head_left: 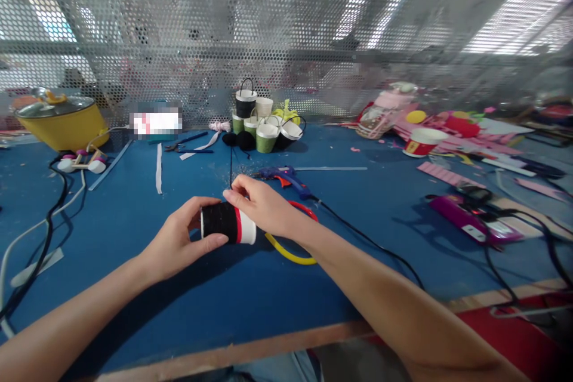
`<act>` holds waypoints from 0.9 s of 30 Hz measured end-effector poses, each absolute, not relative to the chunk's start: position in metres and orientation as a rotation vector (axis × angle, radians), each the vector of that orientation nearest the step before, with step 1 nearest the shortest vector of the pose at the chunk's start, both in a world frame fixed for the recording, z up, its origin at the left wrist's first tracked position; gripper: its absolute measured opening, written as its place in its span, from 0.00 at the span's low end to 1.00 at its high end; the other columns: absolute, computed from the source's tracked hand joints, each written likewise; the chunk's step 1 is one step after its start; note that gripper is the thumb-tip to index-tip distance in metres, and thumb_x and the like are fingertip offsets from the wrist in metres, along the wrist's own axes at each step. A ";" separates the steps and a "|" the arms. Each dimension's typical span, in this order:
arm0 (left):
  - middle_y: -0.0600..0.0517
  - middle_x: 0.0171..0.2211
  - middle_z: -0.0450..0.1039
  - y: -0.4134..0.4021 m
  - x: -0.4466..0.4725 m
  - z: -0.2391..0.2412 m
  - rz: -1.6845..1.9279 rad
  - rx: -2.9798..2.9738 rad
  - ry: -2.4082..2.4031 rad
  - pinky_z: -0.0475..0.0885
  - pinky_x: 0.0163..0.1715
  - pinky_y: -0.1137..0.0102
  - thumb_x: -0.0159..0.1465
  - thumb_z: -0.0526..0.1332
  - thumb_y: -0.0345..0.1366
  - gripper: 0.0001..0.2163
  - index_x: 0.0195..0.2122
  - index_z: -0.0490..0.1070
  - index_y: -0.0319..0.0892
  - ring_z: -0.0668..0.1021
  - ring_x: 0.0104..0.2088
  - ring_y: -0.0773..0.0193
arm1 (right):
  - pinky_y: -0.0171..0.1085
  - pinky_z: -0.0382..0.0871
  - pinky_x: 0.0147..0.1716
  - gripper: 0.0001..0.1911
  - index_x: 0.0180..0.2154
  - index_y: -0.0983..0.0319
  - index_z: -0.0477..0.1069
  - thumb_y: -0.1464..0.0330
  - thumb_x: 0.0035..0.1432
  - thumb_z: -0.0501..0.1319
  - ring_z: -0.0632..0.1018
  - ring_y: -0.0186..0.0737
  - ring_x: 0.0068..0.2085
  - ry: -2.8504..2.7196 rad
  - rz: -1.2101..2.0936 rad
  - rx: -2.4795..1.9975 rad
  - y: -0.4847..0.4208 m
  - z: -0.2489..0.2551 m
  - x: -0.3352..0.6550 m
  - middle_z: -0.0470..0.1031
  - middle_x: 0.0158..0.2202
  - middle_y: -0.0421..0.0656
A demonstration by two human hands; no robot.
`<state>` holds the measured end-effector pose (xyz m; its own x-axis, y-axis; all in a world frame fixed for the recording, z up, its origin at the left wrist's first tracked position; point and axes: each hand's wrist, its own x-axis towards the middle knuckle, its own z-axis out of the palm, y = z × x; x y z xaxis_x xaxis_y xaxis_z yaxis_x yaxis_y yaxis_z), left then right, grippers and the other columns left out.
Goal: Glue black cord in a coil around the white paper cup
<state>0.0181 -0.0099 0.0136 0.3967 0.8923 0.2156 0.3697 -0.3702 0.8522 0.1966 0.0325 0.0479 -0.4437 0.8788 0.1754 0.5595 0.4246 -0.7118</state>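
My left hand (190,233) is wrapped round a paper cup (221,224) lying on its side just over the table. Its wall is covered in black, with a red band and a bare white part towards the right. At the cup's far side, my right hand (257,203) pinches a black yarn (231,167) between thumb and forefinger. That yarn runs back to dark yarn balls (237,140). A blue glue gun (286,176) with an orange trigger lies behind my right hand. Red and yellow rings (290,255) are partly hidden under my right forearm.
Several wrapped cups (267,137) stand grouped at the back. Pliers (188,146) and white strips are left of them. A yellow pot (67,122) stands far left. On the right are a red-and-white paper cup (423,142), pink scraps and a purple power box (470,218) with cables.
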 end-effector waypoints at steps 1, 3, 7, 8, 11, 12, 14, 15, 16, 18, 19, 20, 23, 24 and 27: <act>0.49 0.40 0.69 -0.010 0.018 0.013 0.916 1.957 1.072 0.72 0.39 0.65 0.57 0.61 0.40 0.19 0.48 0.60 0.42 0.75 0.38 0.60 | 0.34 0.56 0.27 0.11 0.25 0.61 0.58 0.63 0.56 0.53 0.63 0.32 0.26 -2.136 0.832 -1.188 0.033 0.049 0.197 0.61 0.23 0.36; 0.48 0.41 0.67 -0.010 0.017 0.013 0.921 2.051 1.040 0.71 0.41 0.63 0.57 0.61 0.38 0.19 0.48 0.60 0.43 0.73 0.41 0.59 | 0.33 0.56 0.27 0.10 0.26 0.62 0.60 0.64 0.55 0.55 0.63 0.31 0.26 -2.105 0.939 -1.150 0.035 0.051 0.197 0.61 0.23 0.35; 0.45 0.47 0.64 -0.011 0.017 0.012 0.912 2.208 0.934 0.67 0.48 0.59 0.58 0.61 0.36 0.20 0.50 0.58 0.45 0.69 0.49 0.55 | 0.33 0.58 0.26 0.11 0.25 0.62 0.61 0.63 0.55 0.56 0.64 0.31 0.25 -2.039 1.054 -1.161 0.047 0.054 0.195 0.64 0.23 0.36; 0.45 0.48 0.63 -0.012 0.017 0.013 0.900 2.235 0.910 0.67 0.49 0.58 0.58 0.61 0.36 0.21 0.51 0.57 0.45 0.68 0.49 0.54 | 0.33 0.58 0.26 0.11 0.24 0.62 0.61 0.64 0.55 0.55 0.64 0.30 0.25 -2.022 1.079 -1.168 0.051 0.054 0.194 0.65 0.23 0.36; 0.44 0.50 0.61 -0.014 0.018 0.015 0.827 2.315 0.874 0.66 0.49 0.56 0.58 0.60 0.35 0.26 0.56 0.52 0.47 0.67 0.51 0.53 | 0.32 0.61 0.26 0.10 0.23 0.62 0.61 0.66 0.55 0.55 0.65 0.29 0.23 -2.008 1.154 -1.160 0.063 0.054 0.188 0.67 0.22 0.37; 0.44 0.51 0.60 -0.015 0.019 0.016 0.799 2.337 0.874 0.66 0.49 0.56 0.58 0.60 0.35 0.28 0.57 0.51 0.47 0.66 0.51 0.52 | 0.31 0.61 0.25 0.10 0.23 0.62 0.61 0.66 0.55 0.56 0.65 0.29 0.23 -2.018 1.168 -1.152 0.066 0.053 0.185 0.67 0.22 0.37; 0.44 0.51 0.60 -0.016 0.019 0.017 0.756 2.359 0.885 0.66 0.49 0.57 0.56 0.61 0.35 0.29 0.58 0.51 0.47 0.67 0.51 0.52 | 0.31 0.61 0.24 0.10 0.24 0.62 0.62 0.66 0.54 0.56 0.66 0.29 0.22 -2.073 1.161 -1.137 0.072 0.050 0.179 0.67 0.22 0.37; 0.44 0.51 0.60 -0.017 0.020 0.017 0.748 2.359 0.892 0.67 0.49 0.58 0.56 0.62 0.35 0.29 0.57 0.52 0.47 0.67 0.51 0.53 | 0.31 0.61 0.23 0.10 0.24 0.62 0.62 0.66 0.54 0.56 0.67 0.29 0.23 -2.119 1.126 -1.142 0.075 0.048 0.176 0.68 0.21 0.37; 0.44 0.51 0.60 -0.017 0.020 0.018 0.749 2.356 0.900 0.67 0.49 0.58 0.55 0.63 0.35 0.28 0.56 0.54 0.47 0.68 0.51 0.53 | 0.31 0.61 0.24 0.10 0.24 0.63 0.63 0.65 0.54 0.56 0.68 0.30 0.23 -2.173 1.066 -1.159 0.077 0.047 0.175 0.68 0.21 0.37; 0.44 0.49 0.62 -0.016 0.020 0.019 0.773 2.344 0.920 0.67 0.49 0.59 0.54 0.63 0.36 0.26 0.53 0.57 0.46 0.68 0.50 0.54 | 0.31 0.61 0.24 0.10 0.24 0.63 0.64 0.64 0.54 0.57 0.69 0.31 0.23 -2.262 0.913 -1.209 0.081 0.047 0.176 0.69 0.20 0.38; 0.45 0.49 0.62 -0.015 0.020 0.019 0.791 2.338 0.929 0.67 0.49 0.59 0.54 0.64 0.36 0.25 0.52 0.59 0.45 0.68 0.50 0.54 | 0.32 0.60 0.25 0.11 0.24 0.63 0.64 0.64 0.54 0.56 0.70 0.32 0.23 -2.277 0.832 -1.240 0.083 0.048 0.180 0.69 0.20 0.39; 0.44 0.49 0.63 -0.014 0.020 0.019 0.808 2.330 0.937 0.66 0.50 0.59 0.54 0.64 0.36 0.24 0.51 0.59 0.44 0.69 0.49 0.54 | 0.33 0.60 0.25 0.12 0.24 0.63 0.65 0.63 0.55 0.56 0.70 0.33 0.23 -2.274 0.748 -1.277 0.084 0.051 0.186 0.70 0.20 0.40; 0.45 0.48 0.63 -0.012 0.019 0.020 0.851 2.284 0.945 0.66 0.50 0.60 0.53 0.64 0.35 0.24 0.51 0.60 0.44 0.69 0.49 0.55 | 0.34 0.61 0.27 0.16 0.29 0.63 0.67 0.58 0.58 0.51 0.73 0.36 0.27 -2.239 0.434 -1.508 0.088 0.061 0.217 0.73 0.24 0.43; 0.45 0.48 0.63 -0.011 0.019 0.020 0.868 2.261 0.949 0.67 0.49 0.61 0.54 0.64 0.35 0.24 0.51 0.60 0.44 0.69 0.49 0.55 | 0.34 0.61 0.28 0.18 0.31 0.63 0.68 0.57 0.59 0.50 0.74 0.37 0.29 -2.235 0.295 -1.645 0.088 0.063 0.229 0.74 0.26 0.45; 0.47 0.47 0.63 -0.010 0.017 0.020 0.899 2.199 0.989 0.68 0.47 0.62 0.54 0.63 0.33 0.23 0.51 0.59 0.45 0.70 0.47 0.57 | 0.37 0.60 0.29 0.19 0.32 0.66 0.71 0.59 0.60 0.48 0.75 0.45 0.34 -2.230 0.077 -1.963 0.085 0.060 0.264 0.75 0.31 0.52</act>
